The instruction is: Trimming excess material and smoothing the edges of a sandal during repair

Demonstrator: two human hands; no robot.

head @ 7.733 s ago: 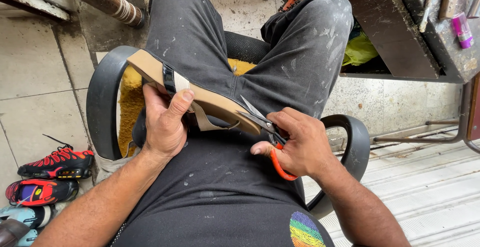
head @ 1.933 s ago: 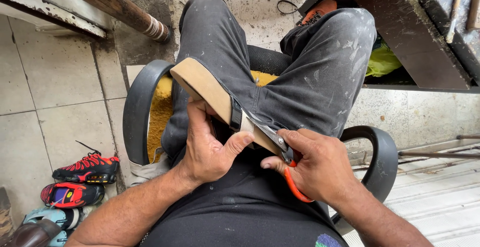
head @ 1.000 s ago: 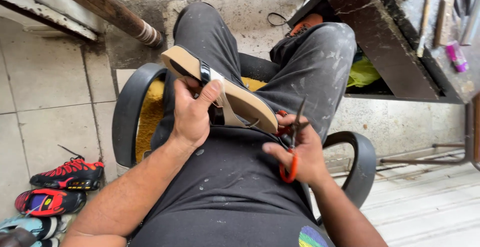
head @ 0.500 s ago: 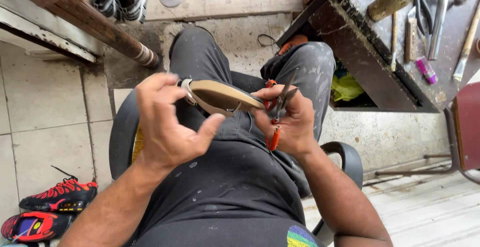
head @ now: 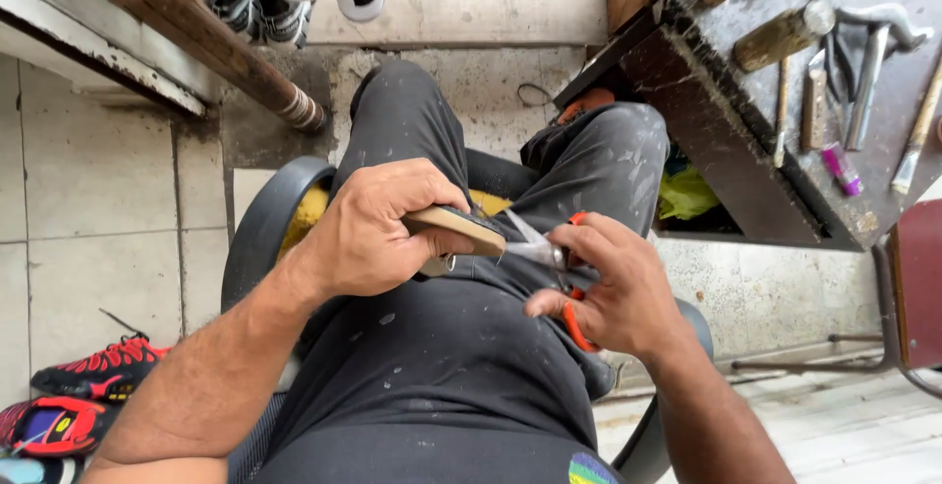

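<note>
My left hand (head: 378, 224) is wrapped around a tan sandal (head: 461, 229), gripping it end-on over my lap. My right hand (head: 613, 288) is closed on orange-handled scissors (head: 549, 263), blades at the sandal's near edge. To trim cleanly, I judge I should keep the sole steady, take short bites, and keep the left thumb out of the blades' path. I sit on a black chair (head: 257, 239) with a yellow cushion. To the right, a grimy counter (head: 726, 141) carries a hammer (head: 868, 52) and other tools. Red sneakers (head: 98, 371) lie on the tiled floor (head: 88, 229), left; more shoes hang far above.
</note>
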